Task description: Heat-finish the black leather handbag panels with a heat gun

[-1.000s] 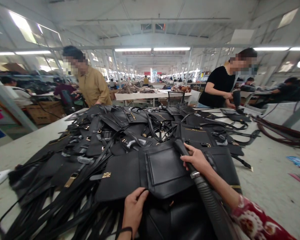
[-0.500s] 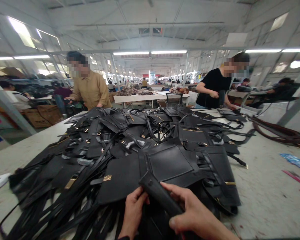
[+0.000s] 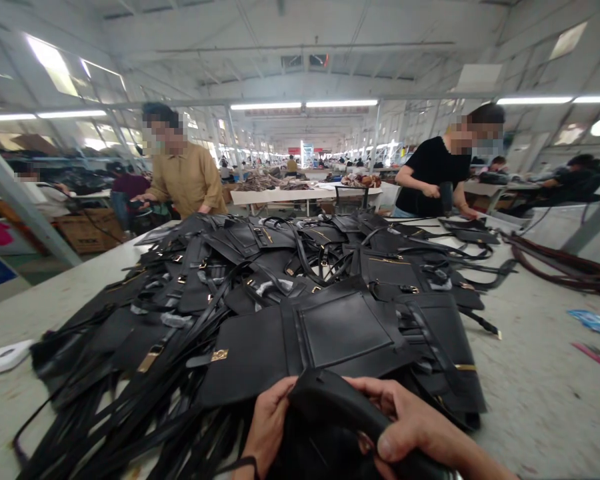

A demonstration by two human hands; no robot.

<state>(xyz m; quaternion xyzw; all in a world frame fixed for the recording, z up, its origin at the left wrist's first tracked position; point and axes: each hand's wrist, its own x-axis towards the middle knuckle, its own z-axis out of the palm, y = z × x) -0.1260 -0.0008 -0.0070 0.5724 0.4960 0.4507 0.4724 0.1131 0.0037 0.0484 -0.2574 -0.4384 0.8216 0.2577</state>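
Observation:
Close to me at the bottom, both my hands hold a black leather bag [image 3: 337, 393], its folded edge running between them. My left hand [image 3: 270, 420] pinches the edge at its left corner. The fingers of my right hand [image 3: 405, 420] wrap round the edge farther right, thumb on the near side. The bag's lower part is dark and cut off by the frame. Just beyond it lies a black bag flap [image 3: 250, 360] with a gold clasp [image 3: 219, 355], beside a square-panelled black bag [image 3: 347, 327].
A pile of black bags [image 3: 175, 293] with straps and gold buckles covers much of the pale table [image 3: 540, 373]. A white object [image 3: 3, 360] lies left; brown straps [image 3: 560, 263], a blue packet [image 3: 597, 325] and a pink strip [image 3: 593, 357] lie right. Two co-workers stand across the table.
My hands have turned the bag's edge so it bulges wider between them. My right hand has shifted slightly right and down along it. The view has moved a little.

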